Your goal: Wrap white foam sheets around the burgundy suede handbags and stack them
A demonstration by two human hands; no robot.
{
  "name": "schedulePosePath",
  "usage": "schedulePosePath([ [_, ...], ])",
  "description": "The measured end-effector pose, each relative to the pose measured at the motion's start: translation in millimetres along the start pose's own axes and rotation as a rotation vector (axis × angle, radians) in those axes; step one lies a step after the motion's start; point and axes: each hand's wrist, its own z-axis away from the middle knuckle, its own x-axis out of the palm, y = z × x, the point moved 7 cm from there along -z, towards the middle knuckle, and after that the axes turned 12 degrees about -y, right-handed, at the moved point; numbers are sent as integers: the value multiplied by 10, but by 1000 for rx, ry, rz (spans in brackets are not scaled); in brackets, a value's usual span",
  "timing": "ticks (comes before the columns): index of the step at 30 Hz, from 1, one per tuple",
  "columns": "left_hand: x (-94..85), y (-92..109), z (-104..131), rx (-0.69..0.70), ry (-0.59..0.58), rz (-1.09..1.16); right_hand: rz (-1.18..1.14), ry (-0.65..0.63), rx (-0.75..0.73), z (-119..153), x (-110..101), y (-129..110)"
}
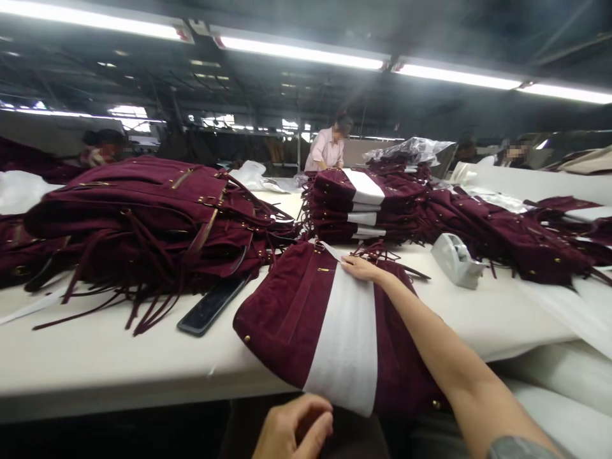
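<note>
A burgundy suede-like bag [287, 306] lies at the table's front edge, its lower end past the edge. Around its middle runs a white wrapping band [347, 338]. My right hand [361, 268] rests on the band's far end, fingers stretched out, beside a loose white corner and the bag's fringe. Below the band's near edge, my left hand [292, 428] is curled, thumb and forefinger close together. Anything between those fingertips is too small to make out.
A pile of burgundy bags [143, 210] stands left, with a black phone [213, 306] before it. Banded bags [366, 207] are stacked behind. A tape dispenser [456, 260] sits right, near more bags [507, 236]. A person [326, 150] stands across the table.
</note>
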Motion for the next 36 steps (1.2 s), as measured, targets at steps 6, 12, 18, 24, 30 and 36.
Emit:
schedulePosePath([
  [6,-759,376,-168,348,303,-844,0,40,-127,989,-271,-453],
  [12,-726,97,-343,228,159,-985,141,134,-88,2436,209,-436],
  [18,-540,144,-274,289,306,-1112,99,711,219,3084,1120,-5],
  [24,-476,170,-279,297,304,-1174,-118,982,241,3071,1270,-53],
  [30,-455,307,-621,259,210,-1118,-143,967,-7,2643,475,66],
  [36,-598,238,-683,217,11,-1143,85,1007,81,2736,354,103],
])
